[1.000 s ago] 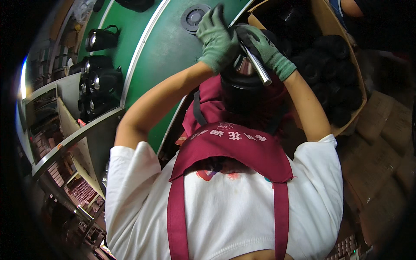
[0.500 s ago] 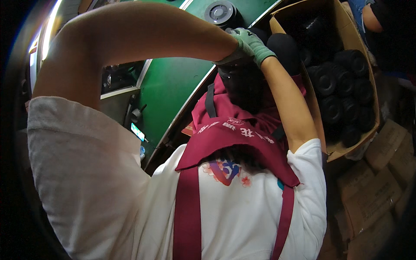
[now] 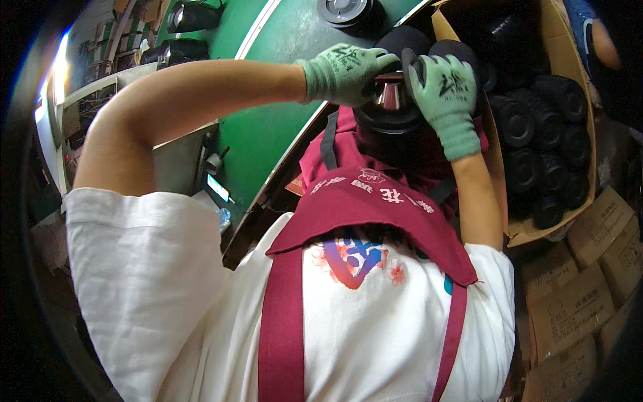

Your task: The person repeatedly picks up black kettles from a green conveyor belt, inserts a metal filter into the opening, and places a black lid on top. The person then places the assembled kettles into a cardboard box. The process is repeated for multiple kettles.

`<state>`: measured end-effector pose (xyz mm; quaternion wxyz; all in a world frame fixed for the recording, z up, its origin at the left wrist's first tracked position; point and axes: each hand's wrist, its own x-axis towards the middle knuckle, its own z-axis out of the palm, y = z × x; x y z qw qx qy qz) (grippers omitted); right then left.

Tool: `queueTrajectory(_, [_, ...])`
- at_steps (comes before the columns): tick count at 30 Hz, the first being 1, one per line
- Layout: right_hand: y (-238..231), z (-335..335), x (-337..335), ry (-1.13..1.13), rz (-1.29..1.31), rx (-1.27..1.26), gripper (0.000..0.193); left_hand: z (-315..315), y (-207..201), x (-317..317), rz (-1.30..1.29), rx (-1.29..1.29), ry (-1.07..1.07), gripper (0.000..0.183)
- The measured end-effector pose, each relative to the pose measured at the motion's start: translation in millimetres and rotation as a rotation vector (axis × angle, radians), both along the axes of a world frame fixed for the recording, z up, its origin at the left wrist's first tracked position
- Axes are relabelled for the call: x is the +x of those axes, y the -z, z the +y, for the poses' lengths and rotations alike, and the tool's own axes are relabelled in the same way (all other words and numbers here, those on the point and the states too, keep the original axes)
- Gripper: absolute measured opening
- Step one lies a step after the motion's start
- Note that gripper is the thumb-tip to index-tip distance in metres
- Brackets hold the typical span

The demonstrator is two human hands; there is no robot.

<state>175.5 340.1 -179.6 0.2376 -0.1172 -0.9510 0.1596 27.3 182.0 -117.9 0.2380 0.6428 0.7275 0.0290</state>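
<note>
A glossy black round vessel [image 3: 388,120] with a shiny reflective patch sits upright at my lap, above the maroon apron [image 3: 362,201]. My left hand [image 3: 345,72], in a light green glove with dark fingertips, closes on its upper left side. On the other side my right hand [image 3: 447,94], gloved alike, curls its fingers round the vessel's upper right edge. A dark, flat, edge-on piece [image 3: 407,61] shows between the two hands; whether it is part of the vessel I cannot tell. Just beyond the hands are dark rounded shapes [image 3: 405,39].
A grey-and-black round lidded piece [image 3: 345,10] stands on the green table [image 3: 258,120]. At right, an open cardboard box [image 3: 581,201] holds several black round parts. Flat cartons [image 3: 573,308] lie below it. Black jugs [image 3: 193,16] stand far left; a lit phone [image 3: 218,189] lies nearer.
My hands, close together before, have parted to either side of the vessel. The left has swung left and its glove now shows fully; the right has moved right. A shiny patch now shows between them.
</note>
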Motion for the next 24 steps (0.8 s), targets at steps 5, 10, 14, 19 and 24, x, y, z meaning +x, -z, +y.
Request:
queueTrajectory(5, [-73.6,-32.0,37.2,0.187,-0.466,-0.041,0.039,21.8,36.3,-32.4,0.018,0.278,0.376,0.058])
queueTrajectory(10, [-45.2,15.8,39.1,0.024,-0.164,-0.171,0.034,30.8,29.3,-18.9,0.086,0.36,0.228,0.067])
queueTrajectory(14, [0.1,85.5,18.7,0.201,-0.148,-0.405,0.034,4.5,9.1,13.6,-0.064,0.795,-0.264,0.088])
queueTrajectory(19, [72.5,132.4,-98.9,0.254,-0.072,-0.629,0.045,-37.1,8.7,68.7,-0.565,0.389,-0.316,0.098])
queueTrajectory(24, [162.2,124.8,-197.9,0.368,-0.205,-0.103,0.063,-79.7,-2.1,105.0,-0.476,0.626,-0.407,0.086])
